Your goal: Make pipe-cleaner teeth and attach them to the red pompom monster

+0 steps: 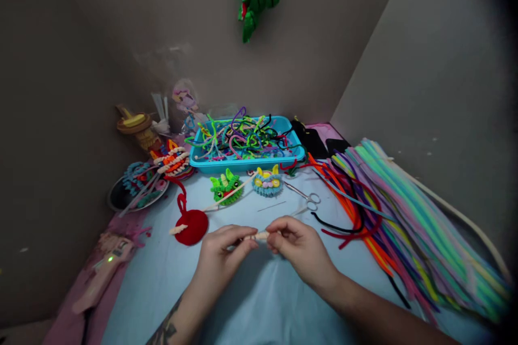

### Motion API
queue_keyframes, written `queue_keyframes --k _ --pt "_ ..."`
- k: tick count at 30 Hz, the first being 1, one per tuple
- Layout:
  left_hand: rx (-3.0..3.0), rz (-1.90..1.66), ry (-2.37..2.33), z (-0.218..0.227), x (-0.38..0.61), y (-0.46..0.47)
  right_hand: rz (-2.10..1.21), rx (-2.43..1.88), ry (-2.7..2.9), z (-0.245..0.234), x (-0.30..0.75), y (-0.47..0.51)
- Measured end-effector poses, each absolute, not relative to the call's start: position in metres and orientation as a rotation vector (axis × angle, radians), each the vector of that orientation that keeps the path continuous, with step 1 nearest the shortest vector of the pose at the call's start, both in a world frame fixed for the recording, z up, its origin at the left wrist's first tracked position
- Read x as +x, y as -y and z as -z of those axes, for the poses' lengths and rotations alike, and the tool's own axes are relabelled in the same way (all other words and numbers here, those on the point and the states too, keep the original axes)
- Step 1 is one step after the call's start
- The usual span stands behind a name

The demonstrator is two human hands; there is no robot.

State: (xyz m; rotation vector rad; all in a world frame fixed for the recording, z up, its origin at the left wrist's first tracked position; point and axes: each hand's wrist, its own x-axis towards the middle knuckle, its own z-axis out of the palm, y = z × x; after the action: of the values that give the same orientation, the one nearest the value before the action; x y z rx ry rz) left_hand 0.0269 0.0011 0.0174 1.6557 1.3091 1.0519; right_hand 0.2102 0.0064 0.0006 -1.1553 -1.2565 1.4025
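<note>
My left hand [225, 252] and my right hand [296, 244] pinch a short cream pipe-cleaner piece [262, 235] between them, above the light blue cloth. It looks twisted or coiled; its ends are hidden by my fingertips. To the left lies a round red disc [192, 227] with a cream twisted piece on its edge and a red strand above. Beyond my hands sit a green pipe-cleaner animal head [225, 188] and a blue one [267, 183] with yellow ears. A cream strand [237, 194] runs across the green head.
A blue tray [251, 163] of tangled pipe-cleaner scraps stands at the back. Scissors [303, 192] lie to its front right. Bundled colourful pipe cleaners [421, 226] cover the right side. On the left are a glue gun [107, 269], a metal bowl [117, 202] and an orange-white piece [172, 159].
</note>
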Motion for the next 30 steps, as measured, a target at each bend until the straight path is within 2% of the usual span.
queue_keyframes --k 3,6,10,14,17,24,30 --pt "1.423 -1.027 -1.377 -0.017 0.03 -0.001 -1.15 -1.086 1.36 0.002 0.211 -0.004" --pt "1.246 -0.981 -1.331 -0.016 0.035 -0.001 -1.056 -0.989 1.42 0.004 0.21 -0.003" --pt "1.238 -1.036 -1.299 -0.016 0.04 0.0 -1.084 -1.006 1.43 0.004 0.208 -0.004" --pt "1.435 -1.121 -1.297 -0.016 0.039 0.001 -1.318 -1.083 1.355 0.007 0.209 -0.003" --pt "1.542 -1.141 -1.317 -0.016 0.037 0.001 -1.348 -1.153 1.353 0.008 0.21 -0.003" --pt "1.27 -1.119 -1.424 -0.015 0.035 -0.001 -0.957 -1.036 1.486 0.002 0.21 -0.004" --pt "1.157 -1.037 -1.337 -0.015 0.04 -0.001 -0.853 -0.916 1.583 0.001 0.211 -0.003"
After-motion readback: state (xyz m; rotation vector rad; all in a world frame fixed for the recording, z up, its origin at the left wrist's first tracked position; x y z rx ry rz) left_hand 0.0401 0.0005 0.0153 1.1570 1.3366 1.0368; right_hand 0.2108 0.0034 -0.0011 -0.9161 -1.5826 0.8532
